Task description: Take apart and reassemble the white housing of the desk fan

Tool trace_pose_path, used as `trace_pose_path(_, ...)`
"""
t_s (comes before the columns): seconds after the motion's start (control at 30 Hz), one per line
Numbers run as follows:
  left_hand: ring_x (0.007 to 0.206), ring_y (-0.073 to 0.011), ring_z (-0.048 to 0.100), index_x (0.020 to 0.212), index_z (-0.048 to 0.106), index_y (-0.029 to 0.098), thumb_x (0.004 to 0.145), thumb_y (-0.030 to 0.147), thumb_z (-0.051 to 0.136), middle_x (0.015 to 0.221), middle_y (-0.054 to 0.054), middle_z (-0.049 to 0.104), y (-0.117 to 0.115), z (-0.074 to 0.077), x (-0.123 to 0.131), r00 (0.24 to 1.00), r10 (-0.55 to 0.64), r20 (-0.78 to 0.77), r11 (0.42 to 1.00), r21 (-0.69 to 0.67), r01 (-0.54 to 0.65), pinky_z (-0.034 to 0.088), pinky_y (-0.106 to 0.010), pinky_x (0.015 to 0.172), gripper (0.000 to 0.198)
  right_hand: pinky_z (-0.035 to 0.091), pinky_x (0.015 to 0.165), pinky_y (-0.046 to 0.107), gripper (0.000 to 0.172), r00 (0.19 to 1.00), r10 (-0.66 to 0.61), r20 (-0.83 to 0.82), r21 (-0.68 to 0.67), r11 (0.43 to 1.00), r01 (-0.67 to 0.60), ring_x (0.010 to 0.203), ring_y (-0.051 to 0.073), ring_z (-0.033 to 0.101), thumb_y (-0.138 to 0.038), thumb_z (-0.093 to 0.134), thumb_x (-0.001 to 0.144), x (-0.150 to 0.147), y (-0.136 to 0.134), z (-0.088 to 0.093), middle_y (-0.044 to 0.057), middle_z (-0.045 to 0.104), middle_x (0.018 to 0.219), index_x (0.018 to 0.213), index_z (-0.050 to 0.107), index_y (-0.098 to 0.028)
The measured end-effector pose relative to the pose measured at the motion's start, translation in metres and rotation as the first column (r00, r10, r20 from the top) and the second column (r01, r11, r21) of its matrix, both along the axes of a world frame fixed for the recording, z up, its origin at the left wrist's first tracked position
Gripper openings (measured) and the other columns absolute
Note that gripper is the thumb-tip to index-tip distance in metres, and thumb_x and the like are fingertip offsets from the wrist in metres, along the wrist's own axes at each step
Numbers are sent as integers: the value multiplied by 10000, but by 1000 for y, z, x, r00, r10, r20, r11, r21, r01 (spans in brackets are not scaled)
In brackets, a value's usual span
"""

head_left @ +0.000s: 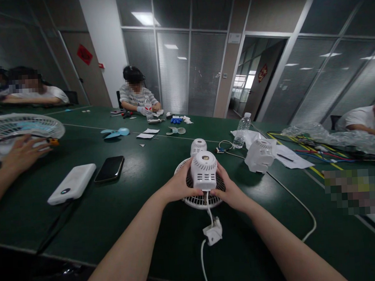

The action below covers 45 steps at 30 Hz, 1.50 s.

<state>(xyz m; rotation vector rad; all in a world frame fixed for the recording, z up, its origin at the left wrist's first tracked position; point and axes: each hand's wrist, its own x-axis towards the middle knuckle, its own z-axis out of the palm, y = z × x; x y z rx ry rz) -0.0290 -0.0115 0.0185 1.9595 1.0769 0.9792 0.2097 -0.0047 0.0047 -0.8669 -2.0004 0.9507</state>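
Note:
A white fan motor housing [203, 170] sits upright on a white fan grille [199, 201] that lies flat on the green table [154, 226]. My left hand [180, 185] wraps its left side and my right hand [229, 191] wraps its right side, so both hold it. A white cord runs down from the housing to a small white switch box [213, 232] near me. A second white housing [198, 146] stands just behind the one I hold.
A white power bank [72, 183] and a black phone [109, 168] lie to the left. A third white housing [259, 154], papers and a water bottle [242, 130] are to the right. Another person's hand [23, 153] rests on a fan grille [23, 126] far left. Other people sit around the table.

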Motion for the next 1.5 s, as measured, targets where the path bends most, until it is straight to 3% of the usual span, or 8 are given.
trace_pose_path(0.3,1395,-346,285,1494,181,248,549,368,818,1510,-132,321,5,-1,2,1000,8,18,998,56,-9,183,-554,1150,1146,172,1174,523,929,998,4,-67,34,999,-2,1432,274,254,-430,715,766,-1,9,-15,110,318,1528,1489,159,-259)
trace_pose_path(0.5,1381,-365,297,1491,191,235,560,374,803,1498,-144,327,2,2,0,1000,-5,-11,999,39,5,198,-584,1132,1122,179,1171,531,1007,998,-33,-52,43,998,35,1420,288,280,-425,760,715,-3,8,-10,111,336,1518,1495,143,-266)
trace_pose_path(0.9,1392,-358,278,1502,140,271,579,400,806,1526,-120,286,2,4,-2,999,-36,-11,999,-18,35,225,-564,1133,1145,246,1155,498,909,993,-73,-89,0,997,73,1369,280,371,-374,799,681,-2,9,-6,88,441,1446,1437,304,-278)
trace_pose_path(1.5,1418,-336,240,1500,159,257,583,414,810,1555,-112,231,3,3,-2,997,-17,-71,1000,5,17,203,-525,1162,1135,300,1138,485,865,989,-85,-124,10,996,86,1324,285,432,-363,814,665,-2,7,-8,84,470,1422,1398,364,-269)
